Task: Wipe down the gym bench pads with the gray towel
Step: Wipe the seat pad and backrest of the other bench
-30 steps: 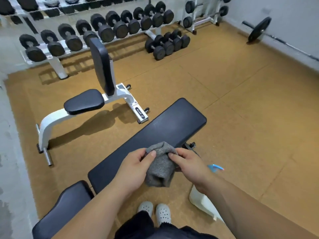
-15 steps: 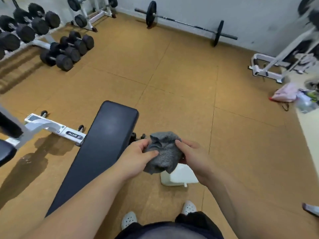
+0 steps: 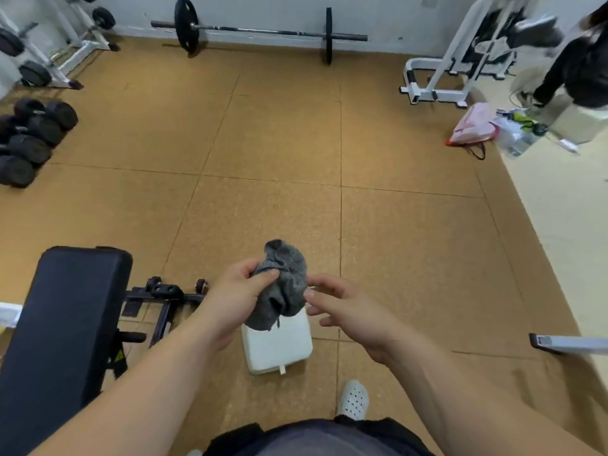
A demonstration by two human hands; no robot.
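Note:
A crumpled gray towel (image 3: 284,284) hangs in front of me, above the floor. My left hand (image 3: 235,299) grips it, thumb and fingers curled round its upper part. My right hand (image 3: 342,311) hovers just to the towel's right with fingers spread and relaxed, its fingertips close to the cloth but holding nothing. The black bench pad (image 3: 62,324) lies at lower left, well to the left of both hands, on a dark frame with small wheels (image 3: 164,289).
A white flat box (image 3: 278,347) sits on the cork floor under the towel. Dumbbells (image 3: 29,139) lie at left, a barbell (image 3: 260,29) along the back wall, a white machine frame (image 3: 437,83) and bags (image 3: 473,126) at right, beside another person (image 3: 579,70).
My view has swung right, so the bench now sits at the far left. My right hand has let go of the towel and opened; my left hand keeps hold of it.

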